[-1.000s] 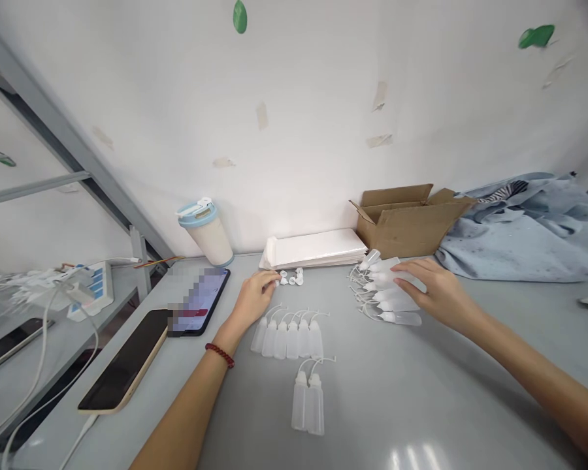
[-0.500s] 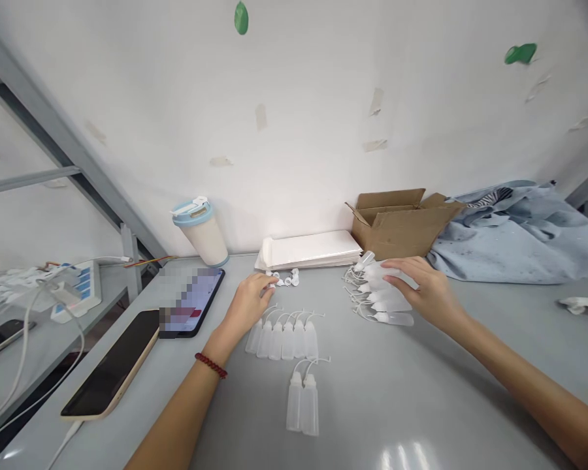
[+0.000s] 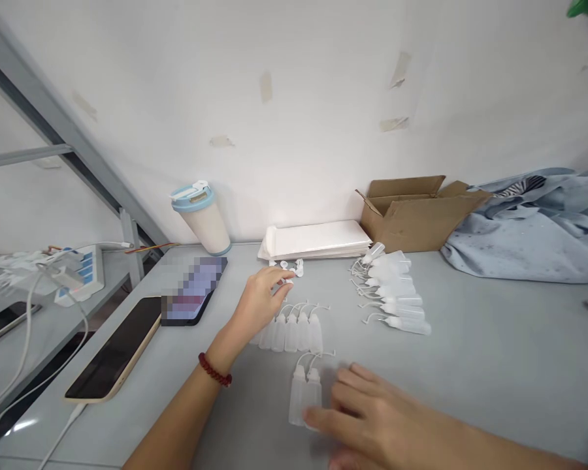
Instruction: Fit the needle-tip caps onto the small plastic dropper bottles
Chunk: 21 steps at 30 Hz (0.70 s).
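My left hand [image 3: 262, 297] pinches a small white cap [image 3: 289, 281] between thumb and fingers, just above a row of translucent squeeze bottles [image 3: 291, 333] with thin tethers at their necks. A few loose white caps [image 3: 298, 267] lie just beyond its fingertips. My right hand [image 3: 367, 411], blurred by motion, has its fingers apart at the near side. Its index fingertip overlaps the lower end of a pair of squeeze bottles [image 3: 298, 395]; contact is unclear. Further right lies a group of similar squeeze bottles [image 3: 396, 294] on their sides.
Flat white packets [image 3: 318, 240] lie by the wall, beside an open cardboard box [image 3: 416, 222] and blue-grey cloth [image 3: 529, 241]. On the left are a tumbler [image 3: 203, 222], two phones [image 3: 115, 349] and a power strip [image 3: 85, 277] with cables.
My right hand has left the bottle group at the right and come down toward the near pair of bottles. My left hand has shifted slightly right. The camera view has shifted a little.
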Each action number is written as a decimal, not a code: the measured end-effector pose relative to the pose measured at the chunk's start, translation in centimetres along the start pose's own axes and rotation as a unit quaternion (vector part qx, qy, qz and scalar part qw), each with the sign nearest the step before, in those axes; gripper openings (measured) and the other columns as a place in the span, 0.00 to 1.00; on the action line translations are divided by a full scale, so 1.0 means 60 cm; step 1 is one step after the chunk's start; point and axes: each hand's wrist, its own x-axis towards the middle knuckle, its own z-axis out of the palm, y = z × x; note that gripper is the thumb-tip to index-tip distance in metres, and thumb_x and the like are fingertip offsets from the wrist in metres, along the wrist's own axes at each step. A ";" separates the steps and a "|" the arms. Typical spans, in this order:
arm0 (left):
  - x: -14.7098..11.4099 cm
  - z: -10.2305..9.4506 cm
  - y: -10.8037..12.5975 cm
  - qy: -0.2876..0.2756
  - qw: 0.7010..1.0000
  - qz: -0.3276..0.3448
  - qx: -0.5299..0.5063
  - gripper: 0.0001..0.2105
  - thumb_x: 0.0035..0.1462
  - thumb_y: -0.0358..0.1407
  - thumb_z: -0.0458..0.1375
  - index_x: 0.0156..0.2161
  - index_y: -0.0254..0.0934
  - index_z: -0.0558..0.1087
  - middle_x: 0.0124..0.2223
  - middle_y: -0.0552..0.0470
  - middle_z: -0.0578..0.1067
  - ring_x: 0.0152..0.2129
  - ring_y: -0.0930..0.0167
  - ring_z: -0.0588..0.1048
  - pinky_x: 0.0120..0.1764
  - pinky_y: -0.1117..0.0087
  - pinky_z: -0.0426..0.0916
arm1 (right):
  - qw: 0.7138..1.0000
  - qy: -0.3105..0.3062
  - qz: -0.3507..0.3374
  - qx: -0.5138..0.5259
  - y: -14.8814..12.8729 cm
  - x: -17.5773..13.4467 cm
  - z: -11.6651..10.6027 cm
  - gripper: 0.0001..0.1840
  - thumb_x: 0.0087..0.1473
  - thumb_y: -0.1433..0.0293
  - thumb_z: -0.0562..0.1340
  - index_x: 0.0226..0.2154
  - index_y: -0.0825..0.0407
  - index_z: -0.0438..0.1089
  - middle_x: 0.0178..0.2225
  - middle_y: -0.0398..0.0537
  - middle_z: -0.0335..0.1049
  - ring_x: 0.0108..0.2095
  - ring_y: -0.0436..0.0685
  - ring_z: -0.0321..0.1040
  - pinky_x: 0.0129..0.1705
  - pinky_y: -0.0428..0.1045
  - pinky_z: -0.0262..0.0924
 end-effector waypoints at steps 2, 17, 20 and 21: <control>-0.002 0.000 0.005 -0.001 1.000 -0.004 -0.011 0.09 0.55 0.31 0.55 0.39 0.38 0.76 0.39 0.49 0.79 0.33 0.68 0.75 0.38 0.67 0.70 | 1.000 -0.029 0.008 0.005 -0.002 0.000 0.011 0.18 0.58 0.59 0.59 0.47 0.51 0.67 0.30 0.47 0.70 0.31 0.55 0.65 0.36 0.49 0.61; -0.022 0.007 0.062 -0.088 0.987 -0.060 -0.119 0.05 0.53 0.32 0.59 0.36 0.38 0.77 0.34 0.53 0.79 0.28 0.72 0.74 0.30 0.73 0.68 | 0.997 0.002 0.080 -0.018 0.022 -0.023 0.003 0.09 0.61 0.68 0.54 0.31 0.50 0.67 0.22 0.43 0.72 0.23 0.53 0.68 0.35 0.49 0.60; -0.027 0.012 0.069 -0.116 0.978 -0.085 -0.153 0.05 0.53 0.33 0.59 0.36 0.39 0.76 0.34 0.54 0.78 0.30 0.71 0.73 0.32 0.73 0.68 | 0.994 -0.024 0.097 -0.048 0.028 -0.023 -0.002 0.06 0.60 0.67 0.57 0.33 0.50 0.67 0.22 0.42 0.72 0.21 0.54 0.68 0.28 0.48 0.59; -0.028 0.014 0.071 -0.125 0.974 -0.097 -0.164 0.05 0.53 0.34 0.59 0.36 0.39 0.76 0.34 0.54 0.78 0.30 0.71 0.73 0.33 0.72 0.68 | 0.993 -0.031 0.102 -0.058 0.029 -0.023 -0.003 0.06 0.59 0.67 0.57 0.32 0.50 0.67 0.22 0.42 0.72 0.21 0.54 0.67 0.26 0.48 0.57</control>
